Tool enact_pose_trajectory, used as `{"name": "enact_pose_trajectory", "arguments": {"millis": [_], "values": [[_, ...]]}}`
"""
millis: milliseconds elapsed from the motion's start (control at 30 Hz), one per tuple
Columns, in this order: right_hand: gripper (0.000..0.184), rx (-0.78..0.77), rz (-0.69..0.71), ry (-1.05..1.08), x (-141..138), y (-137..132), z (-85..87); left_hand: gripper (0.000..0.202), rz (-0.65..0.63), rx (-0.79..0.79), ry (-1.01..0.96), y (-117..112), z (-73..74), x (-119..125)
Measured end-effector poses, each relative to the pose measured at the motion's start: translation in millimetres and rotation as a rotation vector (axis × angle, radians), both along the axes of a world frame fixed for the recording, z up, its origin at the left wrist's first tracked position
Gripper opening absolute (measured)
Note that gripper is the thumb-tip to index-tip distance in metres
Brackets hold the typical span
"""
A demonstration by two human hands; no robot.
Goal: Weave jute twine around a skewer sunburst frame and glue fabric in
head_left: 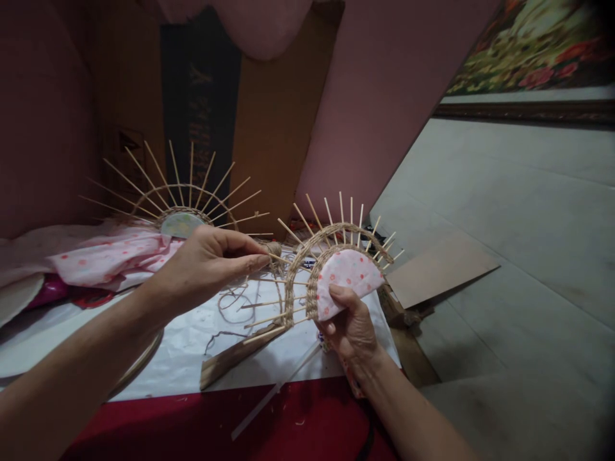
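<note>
My right hand (353, 330) grips a half-round woven piece by its flat core (348, 278), covered in pink cloth with red dots, thumb on the front. Thin wooden sticks fan out from the core, and a band of twisted twine (289, 291) is woven across them in an arc. Just left of that band, my left hand (221, 256) pinches the outer end of a thin pale stick between thumb and fingertips; whether twine is pinched with it cannot be told. Loose twine (235, 301) lies tangled below the left hand.
A second stick fan (185, 221) with a pale green centre stands behind, left. Pink dotted cloth (110, 256) lies beside it. A wooden strip (235, 358) and a clear strip (273, 397) lie near the table's front. Cardboard (442, 272) is at right.
</note>
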State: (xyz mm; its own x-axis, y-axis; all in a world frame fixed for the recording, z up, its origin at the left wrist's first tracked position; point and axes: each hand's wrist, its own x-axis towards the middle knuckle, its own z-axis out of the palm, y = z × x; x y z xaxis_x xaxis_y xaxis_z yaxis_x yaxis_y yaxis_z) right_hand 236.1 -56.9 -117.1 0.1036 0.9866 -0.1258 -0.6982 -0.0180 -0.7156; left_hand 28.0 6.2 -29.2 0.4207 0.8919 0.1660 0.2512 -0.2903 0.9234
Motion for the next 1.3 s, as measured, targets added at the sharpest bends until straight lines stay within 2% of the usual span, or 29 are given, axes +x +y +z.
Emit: {"name": "enact_pose_trajectory", "arguments": {"millis": [333,500,833,1300], "values": [[0.017,0.017,-0.049,0.009,-0.7,-0.2,4.0,0.017,0.014,0.059,0.061,4.5,-0.2,-6.1],[0.023,0.017,-0.044,-0.001,-0.6,0.0,4.0,0.016,0.039,0.080,0.073,4.9,-0.7,-7.0],[0.018,-0.002,-0.091,-0.002,0.0,1.6,6.4,0.014,0.111,0.094,0.109,0.7,9.1,-5.7],[0.023,0.025,-0.136,0.023,-0.1,3.1,8.0,0.014,0.020,0.020,0.186,7.5,13.1,-13.9]]}}
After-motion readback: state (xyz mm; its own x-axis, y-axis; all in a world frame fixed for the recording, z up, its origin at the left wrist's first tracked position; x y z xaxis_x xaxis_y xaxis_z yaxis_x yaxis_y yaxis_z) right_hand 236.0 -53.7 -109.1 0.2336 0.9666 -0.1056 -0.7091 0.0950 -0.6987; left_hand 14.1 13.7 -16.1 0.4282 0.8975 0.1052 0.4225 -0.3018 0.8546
